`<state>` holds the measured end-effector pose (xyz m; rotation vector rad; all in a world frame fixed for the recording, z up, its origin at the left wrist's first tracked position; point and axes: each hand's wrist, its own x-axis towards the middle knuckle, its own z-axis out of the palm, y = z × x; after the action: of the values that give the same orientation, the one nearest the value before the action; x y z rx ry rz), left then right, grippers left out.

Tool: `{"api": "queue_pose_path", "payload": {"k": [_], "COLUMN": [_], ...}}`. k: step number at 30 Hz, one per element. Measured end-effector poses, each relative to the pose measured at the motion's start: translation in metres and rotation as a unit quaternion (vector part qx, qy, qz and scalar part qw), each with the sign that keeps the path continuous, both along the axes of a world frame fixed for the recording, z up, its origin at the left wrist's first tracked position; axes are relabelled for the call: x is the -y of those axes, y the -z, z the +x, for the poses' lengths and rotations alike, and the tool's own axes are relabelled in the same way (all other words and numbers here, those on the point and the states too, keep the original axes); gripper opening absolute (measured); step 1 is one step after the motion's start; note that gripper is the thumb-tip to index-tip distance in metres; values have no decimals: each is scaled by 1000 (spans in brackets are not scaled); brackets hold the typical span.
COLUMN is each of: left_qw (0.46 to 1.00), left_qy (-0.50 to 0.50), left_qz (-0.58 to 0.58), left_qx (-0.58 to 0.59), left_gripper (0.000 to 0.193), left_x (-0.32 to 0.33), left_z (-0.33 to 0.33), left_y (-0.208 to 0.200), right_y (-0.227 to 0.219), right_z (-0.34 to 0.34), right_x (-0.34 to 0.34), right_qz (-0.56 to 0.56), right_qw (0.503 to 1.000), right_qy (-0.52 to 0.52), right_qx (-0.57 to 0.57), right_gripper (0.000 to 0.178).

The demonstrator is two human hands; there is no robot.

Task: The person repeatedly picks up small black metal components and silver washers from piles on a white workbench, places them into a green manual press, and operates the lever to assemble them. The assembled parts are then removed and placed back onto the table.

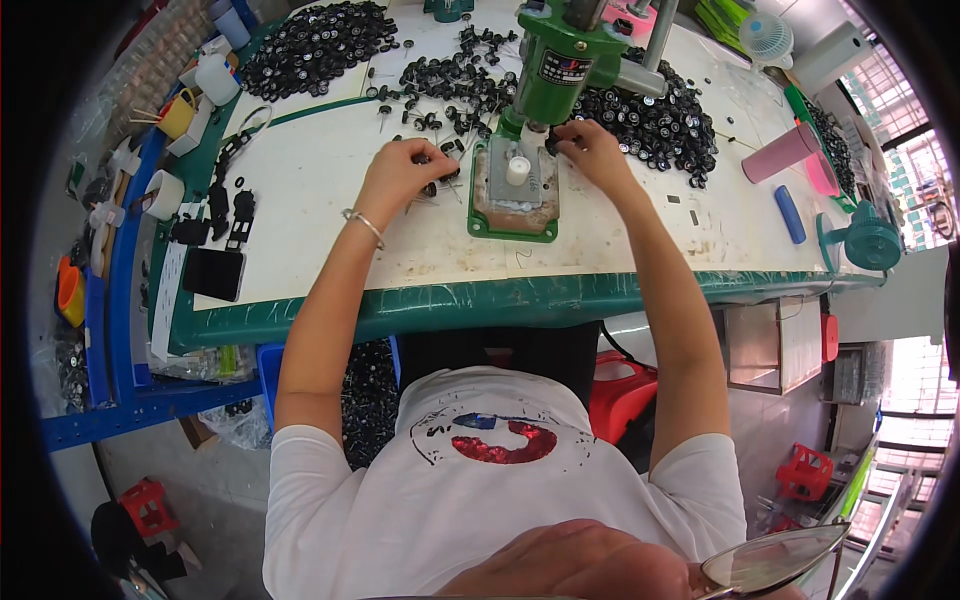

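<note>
Right bare hand (597,155): thumb and fingertips pinched on what looks like a small black round piece (553,143). Left bare hand (400,170): fingers curled together, down among loose black round parts with thin metal pins (463,120); gripping one or only touching, impossible to make out (view blocked by fingers). Fingertip pinch likely due to part size.

Between hands: green metal bench press (552,80), with short white cylinder (518,171) on flat grey metal plate (508,190). Placed centrally, presumably for reach from both sides. Right-hand piece: just beside the plate's far right corner, apart from the cylinder.

Beyond: pinned parts strewn ahead of left hand; dense heap of black discs with silvery centres (655,130) ahead and right of right hand, probably for short reach. Outermost: pink cylindrical bottle (780,153) at right, flat black rectangular phone (213,274) near left table edge.
</note>
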<state>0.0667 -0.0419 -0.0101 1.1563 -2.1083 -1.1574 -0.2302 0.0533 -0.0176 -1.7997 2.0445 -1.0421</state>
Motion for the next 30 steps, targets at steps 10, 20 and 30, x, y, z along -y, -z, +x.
{"api": "queue_pose_path", "payload": {"k": [10, 20, 30], "left_qw": [976, 952, 889], "left_qy": [-24, -53, 12], "left_qz": [-160, 167, 269], "left_qx": [148, -250, -371], "left_gripper": [20, 21, 25], "left_x": [-23, -22, -31], "left_z": [-13, 16, -13], "left_y": [-11, -21, -19], "right_y": [15, 4, -34], "right_z": [-13, 1, 65], "right_x": [-5, -16, -32], "right_qz": [23, -2, 32], "right_qw": [995, 993, 946], "right_qy": [44, 30, -74], "right_qx": [88, 112, 313], "right_gripper": [19, 23, 22]}}
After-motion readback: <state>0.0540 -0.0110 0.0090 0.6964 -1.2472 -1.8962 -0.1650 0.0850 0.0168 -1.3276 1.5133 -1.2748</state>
